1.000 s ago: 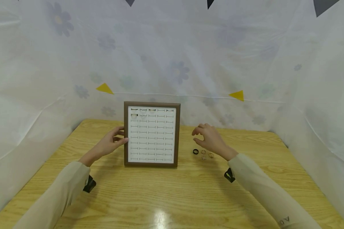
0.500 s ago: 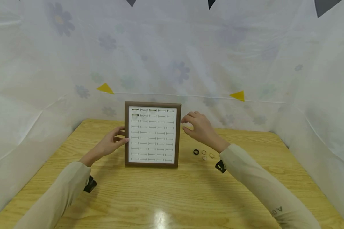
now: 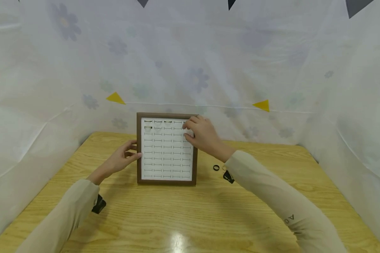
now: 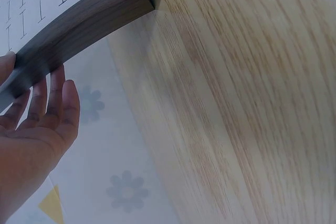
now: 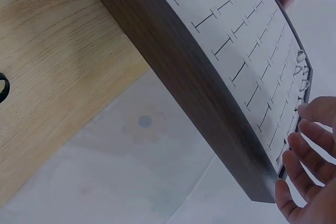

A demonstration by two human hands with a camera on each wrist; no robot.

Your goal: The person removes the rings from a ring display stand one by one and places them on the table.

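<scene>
1. Head view: your right sleeve (image 3: 285,207) bears the letters "A O" near the elbow; no other writing reads.
2. Ring display board (image 3: 167,149), brown frame, white slotted face, stands upright at the table's (image 3: 190,214) far edge against the flowered sheet (image 3: 196,70).
3. Your left hand (image 3: 121,160) rests on the frame's left edge, fingers relaxed, gripping nothing.
4. Your right hand (image 3: 201,135) is at the board's upper right slots, fingers curled; whether it pinches a ring, you cannot tell.
5. Black ring (image 3: 216,168) lies just right of the board; bare wood runs forward of it.
</scene>
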